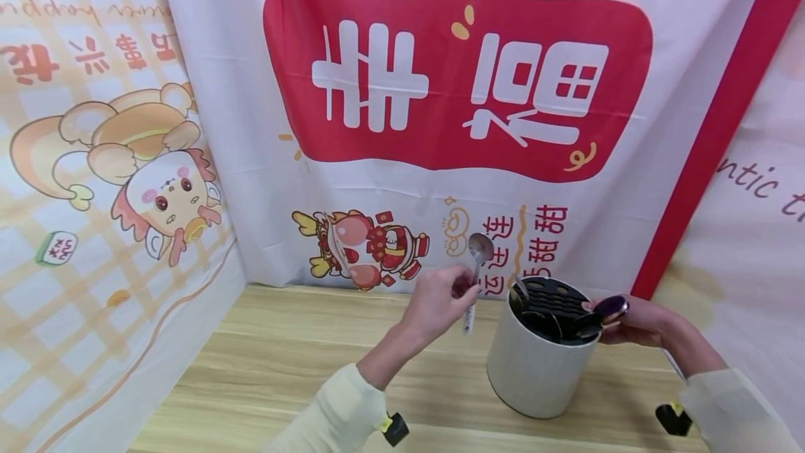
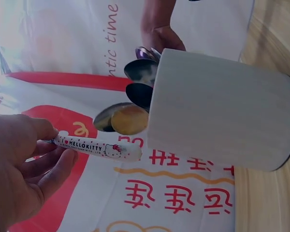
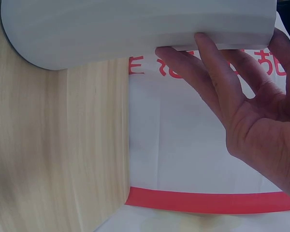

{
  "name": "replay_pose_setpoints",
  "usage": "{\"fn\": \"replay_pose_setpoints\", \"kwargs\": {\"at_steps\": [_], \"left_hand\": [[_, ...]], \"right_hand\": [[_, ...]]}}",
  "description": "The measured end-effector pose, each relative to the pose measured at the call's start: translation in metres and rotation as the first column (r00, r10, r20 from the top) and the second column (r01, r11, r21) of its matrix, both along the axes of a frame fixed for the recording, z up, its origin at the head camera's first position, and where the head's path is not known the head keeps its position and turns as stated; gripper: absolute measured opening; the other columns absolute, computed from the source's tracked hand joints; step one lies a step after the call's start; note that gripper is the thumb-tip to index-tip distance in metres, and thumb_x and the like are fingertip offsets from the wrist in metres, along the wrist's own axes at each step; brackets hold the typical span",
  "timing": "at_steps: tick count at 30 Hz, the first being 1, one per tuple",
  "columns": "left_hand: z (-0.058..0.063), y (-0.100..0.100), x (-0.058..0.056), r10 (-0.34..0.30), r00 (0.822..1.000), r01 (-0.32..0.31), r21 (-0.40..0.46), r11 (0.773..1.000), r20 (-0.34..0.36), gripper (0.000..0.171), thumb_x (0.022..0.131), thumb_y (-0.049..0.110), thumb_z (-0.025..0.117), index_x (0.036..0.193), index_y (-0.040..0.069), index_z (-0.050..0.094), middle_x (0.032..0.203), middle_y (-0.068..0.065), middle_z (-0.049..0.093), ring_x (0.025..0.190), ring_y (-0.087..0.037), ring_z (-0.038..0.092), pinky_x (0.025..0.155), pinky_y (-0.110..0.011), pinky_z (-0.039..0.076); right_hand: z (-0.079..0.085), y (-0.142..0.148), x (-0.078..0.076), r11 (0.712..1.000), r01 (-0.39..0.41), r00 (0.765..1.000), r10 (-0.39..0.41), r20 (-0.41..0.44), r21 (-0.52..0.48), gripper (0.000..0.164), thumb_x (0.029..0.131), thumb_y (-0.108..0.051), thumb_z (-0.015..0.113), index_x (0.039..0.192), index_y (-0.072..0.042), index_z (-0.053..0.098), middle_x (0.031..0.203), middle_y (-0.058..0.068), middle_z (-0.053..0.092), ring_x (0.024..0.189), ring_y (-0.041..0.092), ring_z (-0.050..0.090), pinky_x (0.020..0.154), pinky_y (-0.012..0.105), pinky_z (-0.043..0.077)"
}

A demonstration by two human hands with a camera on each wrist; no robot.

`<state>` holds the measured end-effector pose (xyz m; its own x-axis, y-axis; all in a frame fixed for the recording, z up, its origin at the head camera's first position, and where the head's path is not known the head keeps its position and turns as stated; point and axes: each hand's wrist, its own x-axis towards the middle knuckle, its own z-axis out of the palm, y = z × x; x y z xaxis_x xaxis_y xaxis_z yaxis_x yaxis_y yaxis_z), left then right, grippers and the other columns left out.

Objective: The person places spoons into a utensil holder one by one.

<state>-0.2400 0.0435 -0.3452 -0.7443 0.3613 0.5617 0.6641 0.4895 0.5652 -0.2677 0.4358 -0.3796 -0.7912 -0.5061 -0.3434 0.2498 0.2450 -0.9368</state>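
My left hand (image 1: 440,303) pinches a small spoon (image 1: 481,249) between thumb and fingers, bowl up and handle down. Its white handle (image 2: 104,149) carries Hello Kitty print and points toward the utensil holder in the left wrist view. That pale grey, round utensil holder (image 1: 539,369) stands upright on the table, just right of the spoon. My right hand (image 1: 638,324) grips its far right side at the rim, several fingers (image 3: 217,72) against the outer wall. Inside the holder are a black slotted turner (image 1: 553,299), several spoons and a purple-backed spoon (image 1: 611,307).
The wood-grain table (image 1: 264,369) ends at a white cloth backdrop (image 1: 239,159) with a large red panel. Another printed cloth (image 1: 56,180) hangs along the left side. A red stripe (image 1: 711,131) runs down the right of the backdrop.
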Motion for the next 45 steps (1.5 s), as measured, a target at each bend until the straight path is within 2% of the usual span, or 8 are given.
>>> {"fn": "replay_pose_setpoints", "kwargs": {"at_steps": [9, 17, 25, 33, 39, 45], "left_hand": [[0.021, 0.019, 0.006, -0.042, 0.998, 0.043, 0.013, 0.999, -0.055, 0.006, 0.093, 0.016, 0.070, 0.092, 0.010, 0.068, 0.084, 0.001, 0.071, 0.071, 0.002, 0.063, 0.064, -0.005, 0.049], [0.038, 0.038, 0.010, -0.086, 0.995, 0.087, 0.018, 0.996, -0.050, 0.008, 0.095, 0.019, 0.068, 0.096, 0.011, 0.067, 0.086, 0.001, 0.070, 0.072, 0.002, 0.059, 0.066, -0.005, 0.049], [0.049, 0.057, 0.007, -0.063, 0.995, 0.061, -0.021, 0.998, -0.072, 0.010, 0.094, 0.022, 0.070, 0.098, 0.013, 0.066, 0.088, 0.001, 0.071, 0.076, 0.001, 0.061, 0.068, -0.002, 0.047], [0.053, 0.076, -0.002, -0.052, 0.995, 0.047, -0.062, 0.997, -0.084, 0.015, 0.093, 0.023, 0.071, 0.103, 0.012, 0.068, 0.091, 0.002, 0.073, 0.076, 0.002, 0.059, 0.066, 0.000, 0.044], [0.049, 0.087, -0.010, -0.058, 0.996, 0.053, -0.074, 0.996, -0.066, 0.017, 0.093, 0.024, 0.070, 0.106, 0.013, 0.069, 0.093, 0.003, 0.073, 0.077, 0.003, 0.060, 0.066, 0.001, 0.044], [0.045, 0.093, -0.016, -0.060, 0.996, 0.050, -0.131, 0.990, -0.068, 0.015, 0.093, 0.025, 0.071, 0.103, 0.016, 0.073, 0.091, 0.004, 0.074, 0.074, 0.003, 0.059, 0.061, 0.000, 0.043]], "right_hand": [[-0.003, 0.000, 0.001, 1.000, -0.002, 1.000, 0.002, -0.003, -0.022, 0.027, 0.106, -0.024, 0.045, 0.102, -0.022, 0.071, 0.100, -0.002, 0.071, 0.091, 0.012, 0.070, 0.088, 0.034, 0.059], [-0.001, 0.002, 0.001, 1.000, -0.015, 1.000, 0.015, -0.004, -0.013, 0.028, 0.106, -0.024, 0.044, 0.103, -0.021, 0.071, 0.101, -0.002, 0.070, 0.092, 0.012, 0.070, 0.089, 0.035, 0.059], [0.000, 0.003, 0.001, 1.000, -0.002, 1.000, 0.002, -0.004, 0.006, 0.030, 0.106, -0.025, 0.043, 0.103, -0.021, 0.073, 0.101, -0.001, 0.071, 0.093, 0.014, 0.070, 0.089, 0.035, 0.059], [0.000, 0.003, 0.000, 1.000, -0.005, 1.000, 0.006, -0.009, 0.017, 0.030, 0.106, -0.026, 0.043, 0.103, -0.022, 0.073, 0.102, -0.002, 0.070, 0.094, 0.014, 0.070, 0.089, 0.034, 0.059], [-0.002, 0.004, 0.000, 1.000, -0.019, 1.000, 0.018, -0.003, -0.023, 0.031, 0.107, -0.024, 0.041, 0.103, -0.023, 0.072, 0.101, -0.003, 0.071, 0.093, 0.013, 0.070, 0.089, 0.034, 0.059], [-0.001, 0.002, 0.001, 0.998, -0.031, 1.000, 0.031, -0.003, -0.049, 0.031, 0.107, -0.024, 0.041, 0.102, -0.023, 0.072, 0.099, -0.004, 0.072, 0.093, 0.011, 0.070, 0.089, 0.033, 0.059]]}}
